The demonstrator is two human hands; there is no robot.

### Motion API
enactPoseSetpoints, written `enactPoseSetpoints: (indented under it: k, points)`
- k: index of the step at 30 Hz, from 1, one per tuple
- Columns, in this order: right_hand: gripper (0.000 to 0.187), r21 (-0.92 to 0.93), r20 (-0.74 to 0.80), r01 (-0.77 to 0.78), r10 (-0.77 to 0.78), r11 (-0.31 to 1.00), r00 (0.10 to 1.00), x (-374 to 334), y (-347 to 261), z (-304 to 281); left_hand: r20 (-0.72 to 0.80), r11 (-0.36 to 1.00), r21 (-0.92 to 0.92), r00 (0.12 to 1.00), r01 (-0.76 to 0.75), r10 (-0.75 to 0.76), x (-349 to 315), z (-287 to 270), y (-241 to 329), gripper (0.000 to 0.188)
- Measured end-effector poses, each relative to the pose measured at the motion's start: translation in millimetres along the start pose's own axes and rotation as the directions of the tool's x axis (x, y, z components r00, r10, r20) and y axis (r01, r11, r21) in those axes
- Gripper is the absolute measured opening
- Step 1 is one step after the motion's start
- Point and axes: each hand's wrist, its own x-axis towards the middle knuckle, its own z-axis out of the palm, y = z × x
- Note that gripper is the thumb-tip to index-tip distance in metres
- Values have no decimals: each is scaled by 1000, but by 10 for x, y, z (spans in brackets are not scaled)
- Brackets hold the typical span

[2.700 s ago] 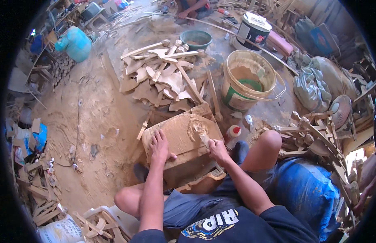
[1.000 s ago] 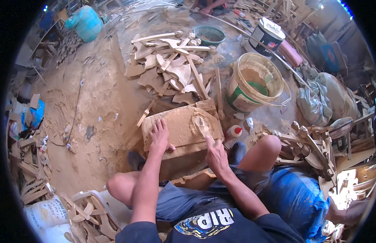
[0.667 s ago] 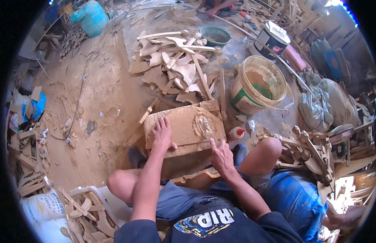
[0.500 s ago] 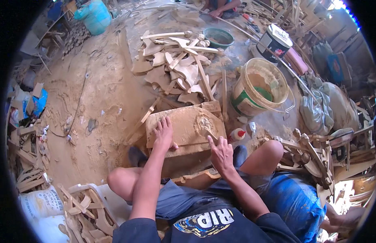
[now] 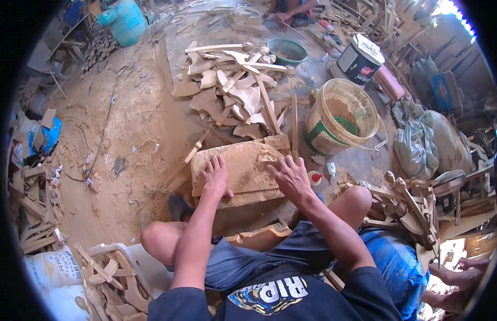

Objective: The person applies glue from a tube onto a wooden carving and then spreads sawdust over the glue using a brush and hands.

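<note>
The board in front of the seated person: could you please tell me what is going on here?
A seated person is working at the board with both bare hands. The left hand lies on its left part. The right hand holds a thin tool, partly hidden, at a lumpy patch on the right part. Beyond the board lies a pile of wood pieces, with a bucket to its right.

Soft, fairly even light falls on the left hand (image 5: pixel 215 177) and right hand (image 5: pixel 291 176); the wooden board (image 5: pixel 235 166) under them reads clearly, with dim shadow below its near edge. A glare patch (image 5: pixel 452 251) is blown out well rightward of and behind the right hand. Far ahead to the right, brightness trails bluish flare (image 5: pixel 465 25). Distant detail goes hazy; fisheye bending grows toward black corners.
</note>
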Motion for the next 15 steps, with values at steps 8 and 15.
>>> enactPoseSetpoints:
  k: [8, 15]
  points:
    - [27, 24, 200, 39, -43, 999, 979, -39, 181, 59, 14, 1000, -6, 1000, 3, -3, -46, -56, -9, 165]
    - [20, -60, -2, -35, 35, 998, 999, 256, 98, 273, 10, 999, -23, 999, -31, 31, 45, -44, 101, 166]
